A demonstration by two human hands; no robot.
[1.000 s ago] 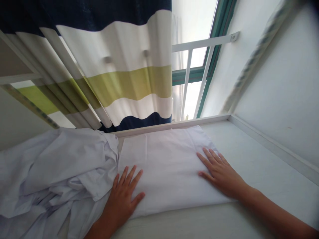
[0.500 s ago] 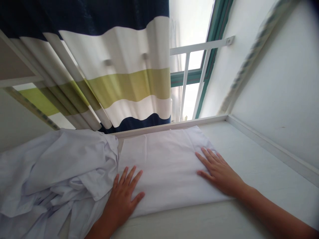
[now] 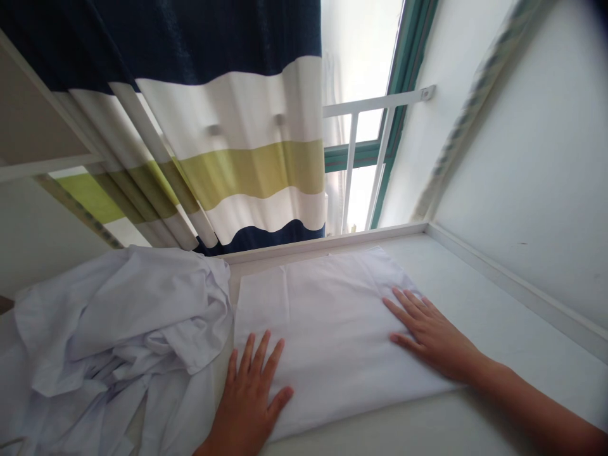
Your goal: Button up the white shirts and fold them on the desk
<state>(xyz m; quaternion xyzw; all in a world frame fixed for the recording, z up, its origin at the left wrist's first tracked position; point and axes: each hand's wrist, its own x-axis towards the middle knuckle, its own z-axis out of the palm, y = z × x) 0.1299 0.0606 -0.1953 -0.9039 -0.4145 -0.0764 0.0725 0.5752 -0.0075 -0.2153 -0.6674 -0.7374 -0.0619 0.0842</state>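
A white folded cloth (image 3: 332, 335) lies flat on a pale surface (image 3: 475, 297), its garment kind not clear. My left hand (image 3: 251, 392) rests with spread fingers on its left edge. On its right edge lies my right hand (image 3: 427, 335), palm down and fingers apart. Neither hand grips anything. Left of the folded cloth, close to my left hand, is a rumpled heap of white cloth (image 3: 142, 304) with loose strips hanging toward me.
A raised white rim (image 3: 332, 242) runs along the back and right of the surface. Behind it hangs a navy, white and green curtain (image 3: 247, 126). White rails (image 3: 351, 158) stand before a green-framed window (image 3: 403, 76). A white wall (image 3: 546, 158) rises at right.
The view has tilted and shifted slightly, so the cloth and both hands appear a little lower and farther right. Both hands stay flat on the folded cloth.
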